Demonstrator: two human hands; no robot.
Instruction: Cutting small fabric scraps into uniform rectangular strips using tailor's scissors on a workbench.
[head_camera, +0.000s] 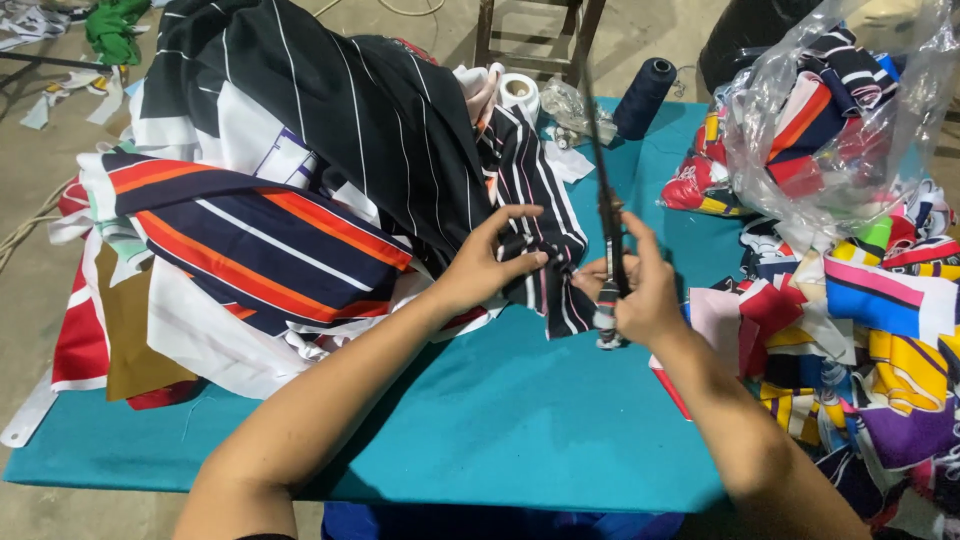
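My left hand (492, 262) pinches the edge of a black fabric piece with white and pink stripes (530, 190) that hangs off a big cloth pile. My right hand (640, 290) grips a pair of long dark scissors (603, 180), their blades pointing up and away from me and their handles wrapped in cloth. The scissors sit right beside the striped fabric's edge, close to my left fingertips. Both hands hover over a teal table (500, 410).
A heap of striped black, navy, orange and white cloth (290, 200) fills the table's left. Colourful fabric scraps (880, 330) and a clear plastic bag of scraps (830, 110) crowd the right. A dark thread cone (643, 95) and a white roll (519, 92) stand at the back.
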